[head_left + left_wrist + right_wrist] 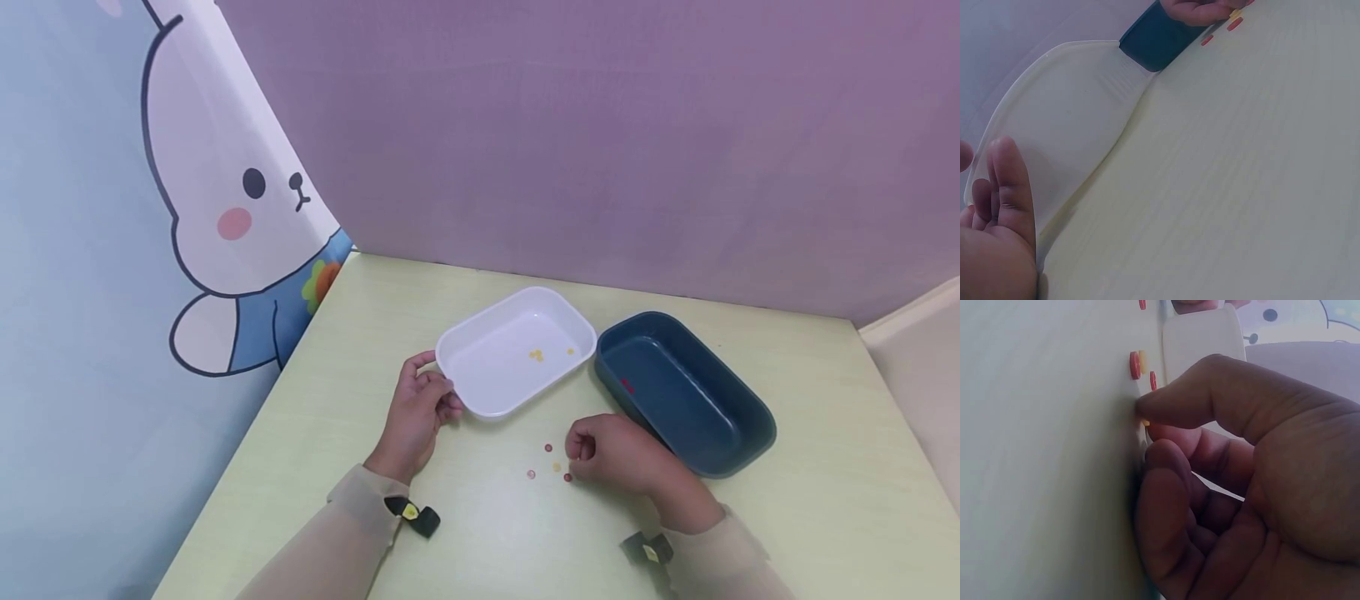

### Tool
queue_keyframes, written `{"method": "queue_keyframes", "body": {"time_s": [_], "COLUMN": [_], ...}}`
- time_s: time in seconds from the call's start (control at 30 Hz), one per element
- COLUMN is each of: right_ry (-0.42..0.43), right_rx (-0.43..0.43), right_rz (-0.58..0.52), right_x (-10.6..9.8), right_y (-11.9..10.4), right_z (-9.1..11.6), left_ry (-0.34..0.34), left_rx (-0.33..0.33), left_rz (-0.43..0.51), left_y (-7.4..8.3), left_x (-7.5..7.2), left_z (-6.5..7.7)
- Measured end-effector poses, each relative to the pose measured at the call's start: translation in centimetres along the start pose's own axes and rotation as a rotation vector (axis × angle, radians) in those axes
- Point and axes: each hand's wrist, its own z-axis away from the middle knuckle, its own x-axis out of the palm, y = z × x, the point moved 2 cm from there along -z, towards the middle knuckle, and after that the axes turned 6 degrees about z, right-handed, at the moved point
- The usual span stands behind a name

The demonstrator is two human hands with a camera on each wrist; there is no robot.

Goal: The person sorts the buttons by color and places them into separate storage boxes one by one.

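Observation:
The left hand (pixel 416 412) holds the near left corner of a white rectangular tray (pixel 480 329), its fingers and thumb around the rim. A few small yellow discs (pixel 536 355) lie inside that tray. My right hand (pixel 618 454) is low over the table, in front of a dark teal tray (pixel 750 400). Between its thumb and index fingertip, a sliver of a yellow disc (pixel 1146 423) shows in the right wrist view. Close by on the table are a red disc (pixel 567 477), another red disc (pixel 548 447), a yellow disc (pixel 557 467) and a pale pinkish disc (pixel 531 474).
Small red pieces (pixel 627 386) lie inside the teal tray at its left. Both trays stand side by side on a pale yellow table (pixel 322 467). Behind rises a purple backdrop (pixel 570 150), with a cartoon-printed cloth (pixel 97 333) along the left.

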Motion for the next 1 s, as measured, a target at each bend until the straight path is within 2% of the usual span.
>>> {"method": "queue_keyframes", "body": {"time_s": [0.57, 1.0], "right_ry": [-0.006, -0.016], "right_rx": [-0.016, -0.023], "right_rz": [-0.024, -0.109], "right_x": [0.07, -0.54], "right_y": [0.1, -0.37], "right_z": [-0.09, 0.19], "left_ry": [0.002, 0.003], "left_rx": [-0.004, -0.005], "left_rz": [-0.002, -0.001], "left_y": [0.08, 0.38], "left_x": [0.13, 0.08], "left_z": [0.05, 0.39]}}
